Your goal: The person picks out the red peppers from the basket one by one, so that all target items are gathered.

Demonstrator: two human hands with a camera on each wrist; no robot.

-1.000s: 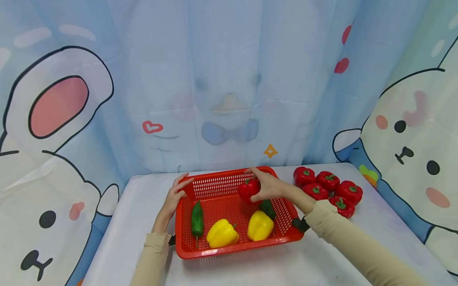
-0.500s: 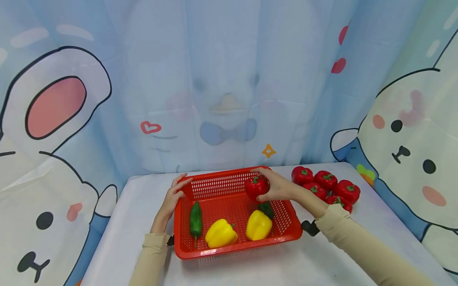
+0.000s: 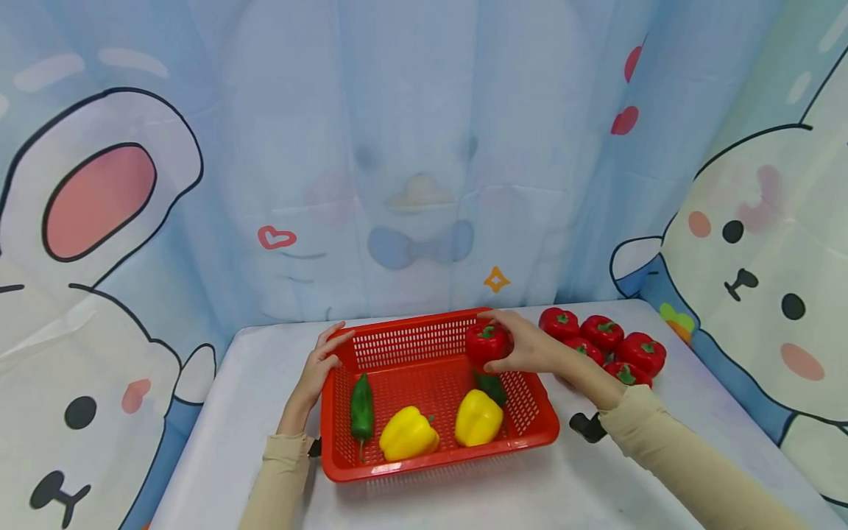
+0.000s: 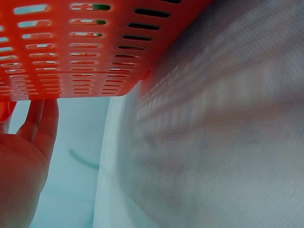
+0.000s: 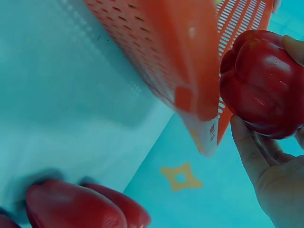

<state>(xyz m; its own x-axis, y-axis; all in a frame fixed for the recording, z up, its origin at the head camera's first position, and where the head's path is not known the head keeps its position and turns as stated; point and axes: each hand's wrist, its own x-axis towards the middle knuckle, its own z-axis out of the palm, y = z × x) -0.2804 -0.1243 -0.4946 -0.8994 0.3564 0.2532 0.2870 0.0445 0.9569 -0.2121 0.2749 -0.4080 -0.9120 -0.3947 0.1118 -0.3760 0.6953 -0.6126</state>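
In the head view, my right hand [image 3: 526,346] grips a red bell pepper [image 3: 486,344] between thumb and fingers, over the right back part of the red plastic basket [image 3: 424,466]. The right wrist view shows this pepper [image 5: 261,80] close up beside the basket wall. My left hand [image 3: 314,383] holds the basket's left back corner, its fingers over the rim. Inside the basket are a long green pepper [image 3: 362,408], two yellow bell peppers [image 3: 409,434] and, at the right, a dark green vegetable [image 3: 492,388], partly hidden.
Several red bell peppers [image 3: 641,354] stand grouped on the white-covered table [image 3: 530,493], right of the basket, partly behind my right forearm. A blue curtain [image 3: 417,147] printed with cartoon animals hangs behind and around the table.
My right hand has moved the red bell pepper to the right within the basket's span, toward the right wall. My left hand stays at the basket's corner.
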